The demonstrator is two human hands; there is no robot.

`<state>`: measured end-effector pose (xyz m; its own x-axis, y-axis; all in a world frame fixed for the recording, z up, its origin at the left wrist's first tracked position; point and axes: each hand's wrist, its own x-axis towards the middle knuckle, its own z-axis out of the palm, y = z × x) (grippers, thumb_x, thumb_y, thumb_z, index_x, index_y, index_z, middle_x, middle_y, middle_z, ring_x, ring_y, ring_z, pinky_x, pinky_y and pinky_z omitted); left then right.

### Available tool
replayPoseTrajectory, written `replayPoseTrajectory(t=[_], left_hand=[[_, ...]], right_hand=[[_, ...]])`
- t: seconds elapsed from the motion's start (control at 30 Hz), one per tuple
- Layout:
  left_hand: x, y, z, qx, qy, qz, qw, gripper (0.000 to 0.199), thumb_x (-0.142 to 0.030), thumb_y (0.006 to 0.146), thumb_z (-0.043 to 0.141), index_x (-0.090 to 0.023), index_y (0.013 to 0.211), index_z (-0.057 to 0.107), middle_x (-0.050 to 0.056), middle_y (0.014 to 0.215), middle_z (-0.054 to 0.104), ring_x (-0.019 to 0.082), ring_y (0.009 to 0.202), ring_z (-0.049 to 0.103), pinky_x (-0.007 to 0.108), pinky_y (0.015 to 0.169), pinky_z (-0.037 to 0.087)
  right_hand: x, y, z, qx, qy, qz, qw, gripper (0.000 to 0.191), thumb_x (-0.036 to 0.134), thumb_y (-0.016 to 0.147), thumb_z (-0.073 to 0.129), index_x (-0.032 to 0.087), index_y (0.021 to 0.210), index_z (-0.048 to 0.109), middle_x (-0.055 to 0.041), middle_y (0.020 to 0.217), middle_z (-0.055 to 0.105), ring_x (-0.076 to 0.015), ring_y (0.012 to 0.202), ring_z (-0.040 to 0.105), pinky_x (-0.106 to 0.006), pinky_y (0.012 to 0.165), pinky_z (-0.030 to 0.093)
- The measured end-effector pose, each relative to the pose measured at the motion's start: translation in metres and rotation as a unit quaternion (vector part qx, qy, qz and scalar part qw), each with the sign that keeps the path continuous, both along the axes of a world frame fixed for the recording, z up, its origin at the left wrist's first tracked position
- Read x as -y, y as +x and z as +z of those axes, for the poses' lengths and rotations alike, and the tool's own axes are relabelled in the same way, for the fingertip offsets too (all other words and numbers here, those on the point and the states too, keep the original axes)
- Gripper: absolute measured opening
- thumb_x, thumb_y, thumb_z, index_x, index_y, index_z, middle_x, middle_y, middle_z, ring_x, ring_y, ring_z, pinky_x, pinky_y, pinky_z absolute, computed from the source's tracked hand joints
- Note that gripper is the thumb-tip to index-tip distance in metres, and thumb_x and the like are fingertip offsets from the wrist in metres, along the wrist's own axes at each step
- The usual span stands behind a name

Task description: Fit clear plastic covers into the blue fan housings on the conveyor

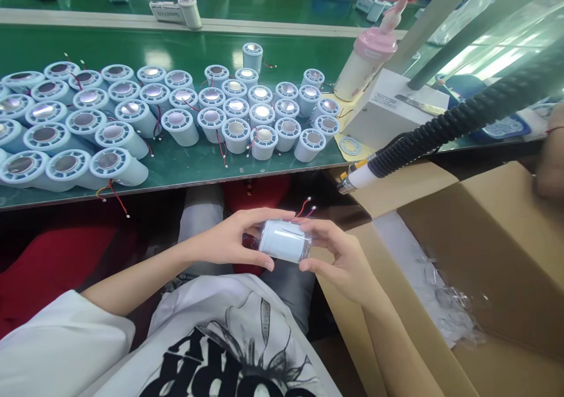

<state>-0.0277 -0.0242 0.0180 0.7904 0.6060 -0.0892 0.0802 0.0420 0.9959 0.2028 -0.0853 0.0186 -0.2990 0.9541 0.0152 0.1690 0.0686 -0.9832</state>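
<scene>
Above my lap I hold a light blue cylinder point(284, 241) on its side, with clear plastic film around it. My left hand point(247, 238) grips its left end, thumb below and fingers over the top. At the right end, my right hand point(337, 256) pinches it between thumb and fingers. Thin red and purple wires point(304, 206) with small white connectors rise from behind the cylinder. On the green bench point(189, 171) just beyond my hands stand many similar blue cylinders point(180, 127) with round grey centres, several trailing wires.
To my right, an open cardboard box point(484, 256) holds clear plastic pieces point(453, 303). A black corrugated hose point(440, 118) with a white nozzle hangs over it. A pink-topped bottle point(368, 56) leans by a grey-white box point(392, 106). A co-worker's arm point(550, 156) shows at far right.
</scene>
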Motion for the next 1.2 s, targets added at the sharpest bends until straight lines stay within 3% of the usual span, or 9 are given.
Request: replayPoseTrajectory(t=[0.5, 0.77, 1.03, 1.13, 1.2], left_hand=[[0.001, -0.003, 0.002, -0.004, 0.104, -0.004, 0.995, 0.072, -0.026, 0.069, 0.078, -0.030, 0.135, 0.049, 0.011, 0.140, 0.050, 0.030, 0.128, 0.048, 0.037, 0.094, 0.052], [0.003, -0.003, 0.001, -0.007, 0.107, -0.013, 0.994, 0.071, -0.026, 0.071, 0.077, -0.029, 0.135, 0.048, 0.010, 0.141, 0.049, 0.029, 0.129, 0.047, 0.036, 0.095, 0.051], [0.006, 0.001, 0.001, -0.010, 0.086, -0.016, 0.996, 0.070, -0.025, 0.072, 0.076, -0.029, 0.135, 0.047, 0.010, 0.141, 0.048, 0.028, 0.127, 0.049, 0.035, 0.096, 0.051], [0.009, -0.003, 0.002, -0.021, 0.079, 0.013, 0.997, 0.064, -0.023, 0.073, 0.075, -0.027, 0.132, 0.050, 0.010, 0.136, 0.052, 0.026, 0.121, 0.054, 0.033, 0.093, 0.052], [0.008, -0.016, 0.005, -0.020, 0.079, 0.084, 0.993, 0.058, -0.021, 0.070, 0.076, -0.024, 0.124, 0.055, 0.009, 0.126, 0.058, 0.024, 0.110, 0.059, 0.031, 0.088, 0.054]], right_hand=[[-0.001, -0.008, 0.007, -0.111, -0.183, -0.040, 0.976, 0.038, 0.044, 0.075, 0.071, 0.021, 0.101, 0.056, -0.0060, 0.094, 0.068, -0.0180, 0.080, 0.065, -0.028, 0.065, 0.056], [0.000, -0.011, -0.001, -0.167, -0.232, -0.064, 0.956, 0.033, 0.046, 0.077, 0.067, 0.020, 0.094, 0.057, 0.0008, 0.073, 0.065, -0.0111, 0.060, 0.061, -0.022, 0.052, 0.056], [0.000, -0.018, -0.007, -0.170, -0.286, -0.084, 0.939, 0.046, 0.060, 0.076, 0.062, 0.019, 0.093, 0.051, 0.0021, 0.064, 0.062, -0.0147, 0.051, 0.064, -0.023, 0.044, 0.054], [0.004, -0.015, -0.014, -0.177, -0.270, -0.104, 0.941, 0.042, 0.056, 0.076, 0.063, 0.020, 0.093, 0.052, 0.0019, 0.065, 0.064, -0.0150, 0.050, 0.064, -0.024, 0.043, 0.053], [0.013, -0.004, -0.018, -0.179, -0.254, -0.138, 0.940, 0.036, 0.053, 0.078, 0.062, 0.021, 0.092, 0.053, -0.0008, 0.072, 0.068, -0.0164, 0.051, 0.064, -0.027, 0.043, 0.053]])
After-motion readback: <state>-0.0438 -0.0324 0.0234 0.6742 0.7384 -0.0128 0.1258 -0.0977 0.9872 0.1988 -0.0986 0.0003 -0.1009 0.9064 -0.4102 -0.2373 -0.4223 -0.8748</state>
